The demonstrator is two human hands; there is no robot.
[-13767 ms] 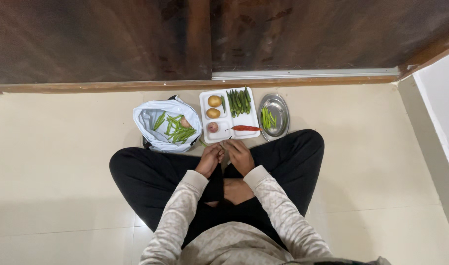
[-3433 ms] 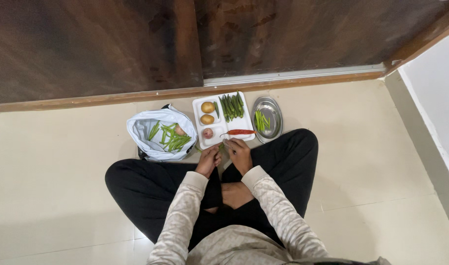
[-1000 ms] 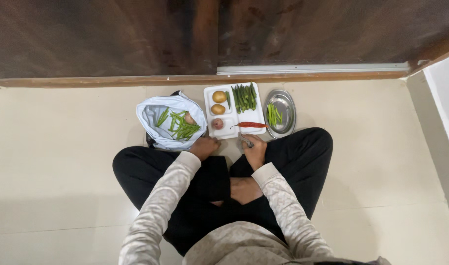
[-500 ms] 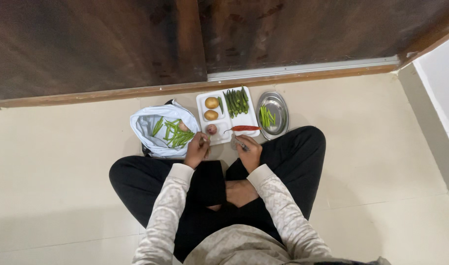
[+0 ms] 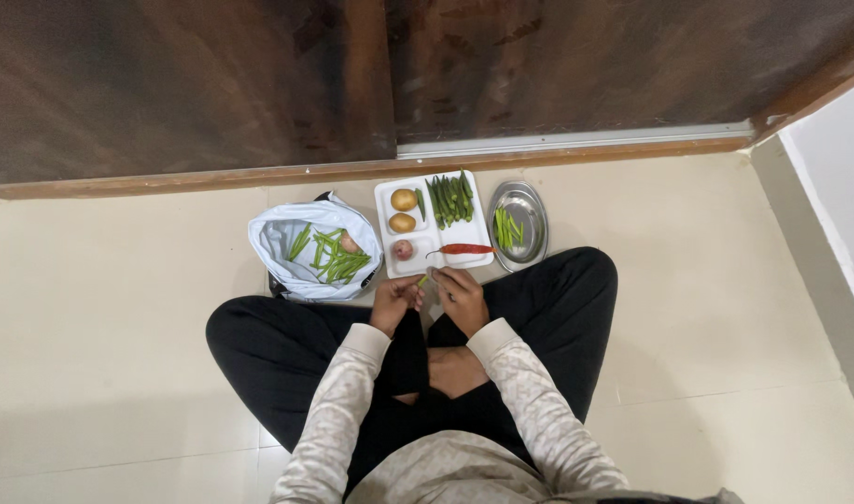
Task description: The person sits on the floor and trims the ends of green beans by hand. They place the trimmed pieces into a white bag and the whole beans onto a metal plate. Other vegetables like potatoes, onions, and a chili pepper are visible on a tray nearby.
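Floor: pale tiled floor [image 5: 119, 308] ran up to a dark wooden door [image 5: 166, 84]; the person sat cross-legged on it, lower body cut off by the bottom edge.
Bag: white plastic bag [image 5: 287, 238] lay open left of the tray, loose green beans [image 5: 338, 266] and one brownish item inside, too small to tell.
Tray: white compartment tray [image 5: 434, 229] held two potatoes [image 5: 404, 200], an onion [image 5: 403, 249], a row of okra [image 5: 450, 198] and a red chilli [image 5: 464, 249].
Plate: steel plate [image 5: 520, 224] stood just right of the tray with cut green pieces [image 5: 507, 228].
Left hand: left hand [image 5: 396, 301], fingers curled, pinched a green bean [image 5: 423, 279] just before the tray's near edge.
Right hand: right hand [image 5: 460, 294] closed beside it; a small greyish thing showed at its fingers, too blurred to tell.
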